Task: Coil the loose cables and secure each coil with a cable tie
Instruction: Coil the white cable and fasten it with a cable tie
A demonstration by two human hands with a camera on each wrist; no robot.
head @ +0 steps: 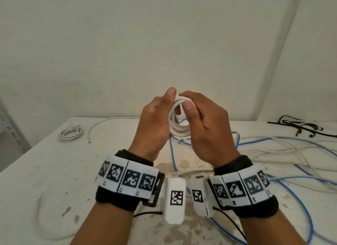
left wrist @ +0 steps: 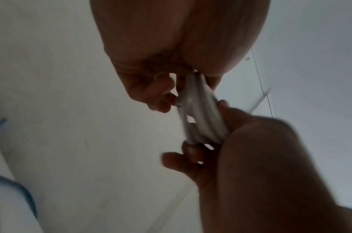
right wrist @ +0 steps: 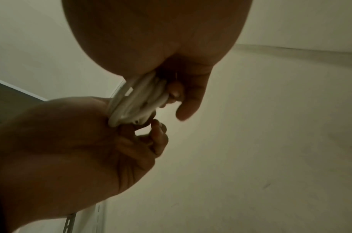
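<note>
A small white cable coil (head: 179, 130) is held upright in the air above the table, between both hands. My left hand (head: 160, 113) grips its left side, thumb up along the top of the loops. My right hand (head: 198, 115) pinches the top right of the coil, thumb pressed on the loops. In the left wrist view the coil (left wrist: 199, 113) runs from my left hand's fingers (left wrist: 159, 96) down to the right hand (left wrist: 251, 157). From the right wrist, the coil (right wrist: 137, 102) sits between my right fingers (right wrist: 183, 100) and the left hand (right wrist: 71, 141). No tie shows on it.
On the stained white table (head: 54, 171), a finished white coil (head: 71, 133) lies at the back left beside a loose white cable (head: 102, 124). Tangled blue cable (head: 273, 139) and white cable (head: 273, 153) spread to the right. Black cable ties (head: 300, 128) lie at the back right.
</note>
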